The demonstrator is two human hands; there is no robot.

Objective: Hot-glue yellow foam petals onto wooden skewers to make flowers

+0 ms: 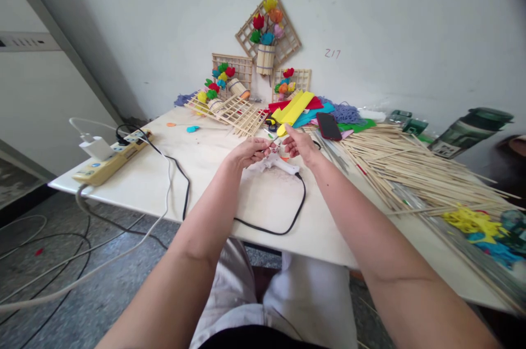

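Observation:
My left hand (249, 153) is closed, its thumb and fingertips pinching a thin, dark stem (274, 142) above the table. Close by on the right, my right hand (302, 146) has its thumb lifted away from its curled fingers. A small yellow paper petal (281, 130) shows at the right thumb tip; whether it touches the thumb I cannot tell. Just below both hands lies a white hot glue gun (283, 164), its black cord (303, 201) looping toward me. Black-and-yellow scissors (270, 121) lie behind the fingers.
Yellow crepe paper (293, 109), a phone (329, 126) and many thin wooden sticks (394, 160) cover the right side. Stick lattices with paper flowers (269, 26) stand at the wall. A power strip (110, 162) sits left; a dark bottle (468, 132) is far right.

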